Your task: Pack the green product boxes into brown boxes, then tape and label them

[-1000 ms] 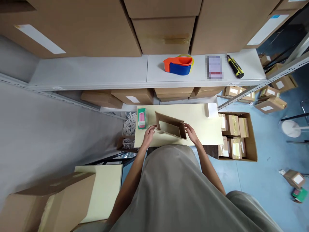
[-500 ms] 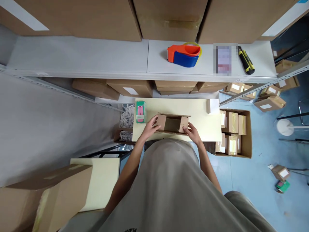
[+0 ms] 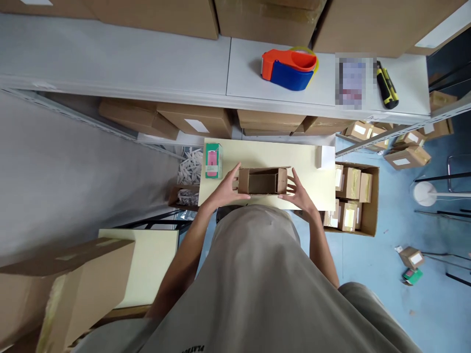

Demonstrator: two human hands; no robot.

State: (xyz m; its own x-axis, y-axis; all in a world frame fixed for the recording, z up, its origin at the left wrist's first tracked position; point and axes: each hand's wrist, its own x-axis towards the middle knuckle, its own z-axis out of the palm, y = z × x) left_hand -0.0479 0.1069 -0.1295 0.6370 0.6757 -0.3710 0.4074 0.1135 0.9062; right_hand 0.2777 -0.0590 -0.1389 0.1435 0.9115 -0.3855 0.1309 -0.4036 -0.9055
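Note:
A small brown cardboard box (image 3: 262,184) lies on the cream tabletop (image 3: 303,159), its top open and the end flaps folded inward. My left hand (image 3: 227,190) grips the left end, thumb along the near side and the other fingers spread over the end and toward the far corner. At the right end, my right hand (image 3: 300,195) holds the box in the same way. Beyond my left hand stands a green box with a pink item pictured on it (image 3: 212,161). A white box (image 3: 326,157) sits at the tabletop's right end.
A shelf above the tabletop carries an orange and blue tape dispenser (image 3: 290,69), a blurred card (image 3: 351,82) and a yellow-black utility knife (image 3: 387,87). To the right, a large carton (image 3: 373,196) holds several small boxes. Big cartons (image 3: 91,289) stand at lower left.
The box has turned from slanted to nearly square with the table edge, and its end flaps now lie inward. Both hands have closed in around its ends. The view has shifted.

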